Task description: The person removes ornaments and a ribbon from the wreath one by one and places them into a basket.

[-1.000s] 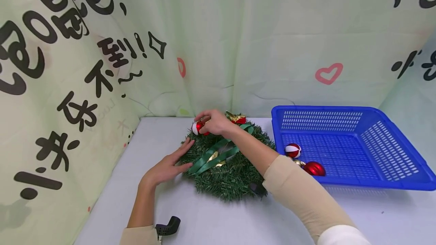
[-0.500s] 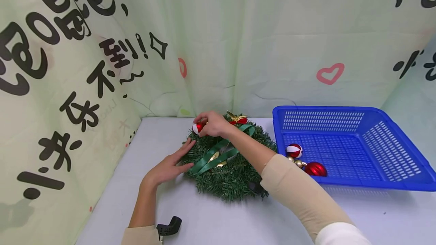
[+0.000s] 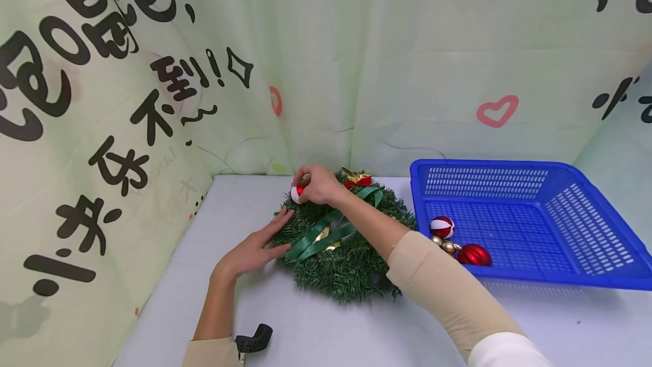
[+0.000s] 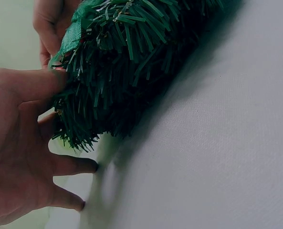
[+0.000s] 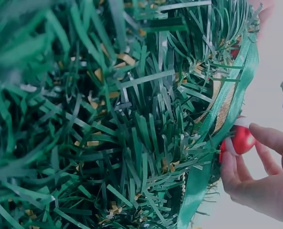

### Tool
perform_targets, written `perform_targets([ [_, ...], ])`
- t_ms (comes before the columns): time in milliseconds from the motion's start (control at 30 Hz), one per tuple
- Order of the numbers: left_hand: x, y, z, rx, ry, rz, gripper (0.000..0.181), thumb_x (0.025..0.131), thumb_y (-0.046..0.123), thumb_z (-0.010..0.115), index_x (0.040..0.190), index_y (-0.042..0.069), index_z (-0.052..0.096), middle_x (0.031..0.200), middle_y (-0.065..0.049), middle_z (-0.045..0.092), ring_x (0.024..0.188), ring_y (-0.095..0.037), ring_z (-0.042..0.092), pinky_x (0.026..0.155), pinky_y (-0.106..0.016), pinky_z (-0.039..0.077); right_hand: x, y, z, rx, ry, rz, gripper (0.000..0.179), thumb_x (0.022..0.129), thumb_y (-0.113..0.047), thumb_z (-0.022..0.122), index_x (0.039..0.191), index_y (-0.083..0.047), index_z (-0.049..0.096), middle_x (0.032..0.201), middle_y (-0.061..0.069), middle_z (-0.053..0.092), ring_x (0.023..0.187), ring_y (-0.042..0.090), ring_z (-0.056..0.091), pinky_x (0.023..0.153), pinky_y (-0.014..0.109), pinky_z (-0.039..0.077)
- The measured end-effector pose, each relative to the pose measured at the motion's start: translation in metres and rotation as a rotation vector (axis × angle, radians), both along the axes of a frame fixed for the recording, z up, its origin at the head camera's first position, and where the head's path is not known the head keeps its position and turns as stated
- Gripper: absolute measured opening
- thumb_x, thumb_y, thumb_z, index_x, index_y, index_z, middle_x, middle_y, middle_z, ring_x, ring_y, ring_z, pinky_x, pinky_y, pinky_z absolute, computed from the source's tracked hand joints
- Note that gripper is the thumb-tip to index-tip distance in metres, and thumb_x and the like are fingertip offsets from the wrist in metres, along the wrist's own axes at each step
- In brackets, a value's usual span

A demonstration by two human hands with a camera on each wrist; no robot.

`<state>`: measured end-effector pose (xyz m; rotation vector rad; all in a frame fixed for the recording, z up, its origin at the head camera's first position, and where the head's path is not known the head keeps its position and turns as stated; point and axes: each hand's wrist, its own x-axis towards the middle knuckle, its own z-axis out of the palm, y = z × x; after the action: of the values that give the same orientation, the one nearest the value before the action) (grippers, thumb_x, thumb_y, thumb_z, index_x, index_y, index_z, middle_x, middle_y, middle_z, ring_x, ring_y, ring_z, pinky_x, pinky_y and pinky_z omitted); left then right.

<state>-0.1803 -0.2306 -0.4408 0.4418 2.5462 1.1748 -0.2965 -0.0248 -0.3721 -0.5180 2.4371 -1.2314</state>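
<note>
A green artificial wreath (image 3: 336, 279) lies on the table, with a looped green ribbon (image 3: 312, 246) across its middle and a red and gold bow (image 3: 364, 180) at its far side. My left hand (image 3: 253, 254) rests against the wreath's left edge, fingers spread and thumb on the branches, as the left wrist view also shows. Over the far left part of the wreath, my right hand (image 3: 320, 185) pinches a red and white Christmas ball (image 5: 245, 139) between thumb and fingers. From the head view, those fingers cover part of the ball.
A blue plastic basket (image 3: 484, 162) stands right of the wreath. Near its left corner lie a red and white ball (image 3: 442, 227), a shiny red ball (image 3: 475, 255) and small gold balls (image 3: 448, 247). A printed curtain (image 3: 397, 72) hangs behind the table.
The head view has shifted slightly. My right hand keeps its pinch on the Christmas ball at nearly the same spot, with its fingers covering more of it; my left hand stays against the wreath.
</note>
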Motion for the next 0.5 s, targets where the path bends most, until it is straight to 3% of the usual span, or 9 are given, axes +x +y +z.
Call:
perform_targets([
  [500,0.0000,0.0002,-0.0001,0.013,-0.009,0.000,0.075,0.106,0.035,0.062,0.168,0.033,0.020,0.176,0.010,0.006,0.162,-0.032,0.012,0.125,-0.065,0.022,0.0011,-0.0006,-0.0002,0.017,0.010,0.011,0.027,0.089,0.000,0.079,0.113,-0.009,0.073,0.120,0.016,0.073,0.100,0.028,0.063,0.075,0.031,0.054],
])
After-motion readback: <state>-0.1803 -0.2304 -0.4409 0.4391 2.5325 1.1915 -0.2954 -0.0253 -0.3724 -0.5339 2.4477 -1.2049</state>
